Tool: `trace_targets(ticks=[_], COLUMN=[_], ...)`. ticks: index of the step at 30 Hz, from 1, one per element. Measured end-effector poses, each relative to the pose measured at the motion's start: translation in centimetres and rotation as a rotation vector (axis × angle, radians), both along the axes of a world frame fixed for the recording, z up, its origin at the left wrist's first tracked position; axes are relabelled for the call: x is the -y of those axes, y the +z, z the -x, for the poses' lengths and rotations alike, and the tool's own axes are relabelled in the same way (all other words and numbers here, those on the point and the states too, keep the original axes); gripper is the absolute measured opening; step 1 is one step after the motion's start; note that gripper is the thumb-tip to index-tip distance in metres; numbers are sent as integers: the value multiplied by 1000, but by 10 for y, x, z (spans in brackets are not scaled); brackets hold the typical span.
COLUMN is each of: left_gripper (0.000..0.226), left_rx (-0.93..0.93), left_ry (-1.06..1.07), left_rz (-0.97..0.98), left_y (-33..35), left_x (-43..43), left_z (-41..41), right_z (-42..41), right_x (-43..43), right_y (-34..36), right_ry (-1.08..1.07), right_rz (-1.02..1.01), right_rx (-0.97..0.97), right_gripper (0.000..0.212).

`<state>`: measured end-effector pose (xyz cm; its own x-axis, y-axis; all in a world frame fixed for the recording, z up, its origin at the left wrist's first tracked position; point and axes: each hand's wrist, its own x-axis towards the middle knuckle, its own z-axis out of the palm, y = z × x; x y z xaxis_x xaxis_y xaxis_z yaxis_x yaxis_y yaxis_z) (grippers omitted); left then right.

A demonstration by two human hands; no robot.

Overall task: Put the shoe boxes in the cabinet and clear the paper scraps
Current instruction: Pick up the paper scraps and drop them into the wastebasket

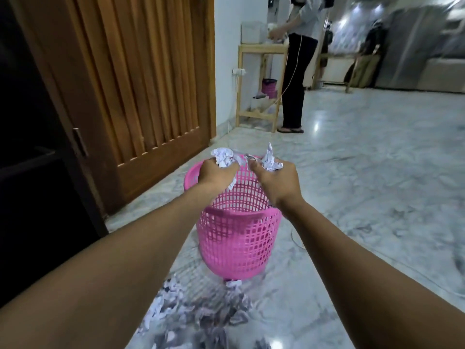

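A pink mesh basket [239, 238] stands on the marble floor in front of me. Over its far rim my left hand [217, 172] is closed on a wad of crumpled paper scraps [224, 157]. Beside it, my right hand [276, 180] grips another bunch of paper scraps [269, 159]. Both hands hover above the basket's opening. More paper scraps [196, 313] lie scattered on the floor just in front of the basket, near my feet. A dark open cabinet [37, 147] is at my left. No shoe boxes are in view.
A slatted wooden door [151, 84] stands left of the basket. A person [297, 66] stands at a small wooden table [259, 79] further back, with a second pink basket [269, 86] under it. A thin cable [297, 238] lies on the floor right of the basket.
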<state>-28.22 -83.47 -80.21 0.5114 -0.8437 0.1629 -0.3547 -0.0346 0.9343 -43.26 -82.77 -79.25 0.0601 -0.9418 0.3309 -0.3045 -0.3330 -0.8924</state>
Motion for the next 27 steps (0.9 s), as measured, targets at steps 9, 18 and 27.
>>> trace_targets(ticks=[9,18,27], left_gripper=[72,33,47], left_rx=[691,706,647], left_ry=[-377,-449,-276], left_rz=[-347,-85,-65], left_y=[-49,-80,-92], left_x=[28,-46,-66], left_z=[-71,-93,-71], right_z=[-56,-70,-26], right_x=[58,59,-45], right_y=[-30,-49,-95], right_ry=[-105,81,-125], right_rz=[-103,-291,350], right_rx=[-244,-834,-625], right_gripper=[42,71,30])
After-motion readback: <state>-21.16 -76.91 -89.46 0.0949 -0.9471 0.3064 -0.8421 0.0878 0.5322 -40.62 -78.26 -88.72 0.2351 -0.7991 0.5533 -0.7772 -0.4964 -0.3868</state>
